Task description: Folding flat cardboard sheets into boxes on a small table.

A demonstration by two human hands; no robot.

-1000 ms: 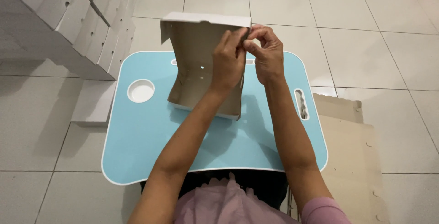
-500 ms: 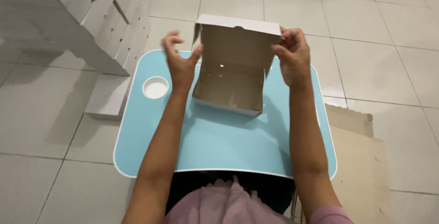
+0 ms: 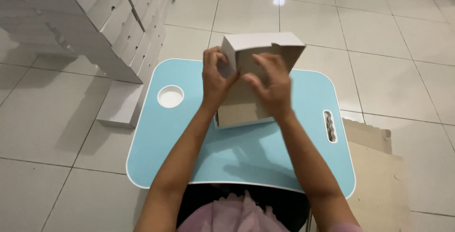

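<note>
A half-folded cardboard box (image 3: 265,49), white outside and brown inside, stands on a light blue lap table (image 3: 189,137). My left hand (image 3: 215,78) grips the box's left wall near its top corner. My right hand (image 3: 271,86) presses on the front of the box, fingers spread over a flap. Both hands sit close together over the box's open side, hiding much of its inside.
A tall stack of folded white boxes (image 3: 95,19) fills the upper left, with one box (image 3: 119,104) on the tiled floor beside the table. Flat brown cardboard sheets (image 3: 379,175) lie at the right. The table has a round cup hole (image 3: 170,96) and a handle slot (image 3: 330,126).
Half a second ago my hands held the box's two sides wide apart with the lid up. Both have since moved inward onto the box's left and front, and the box looks turned.
</note>
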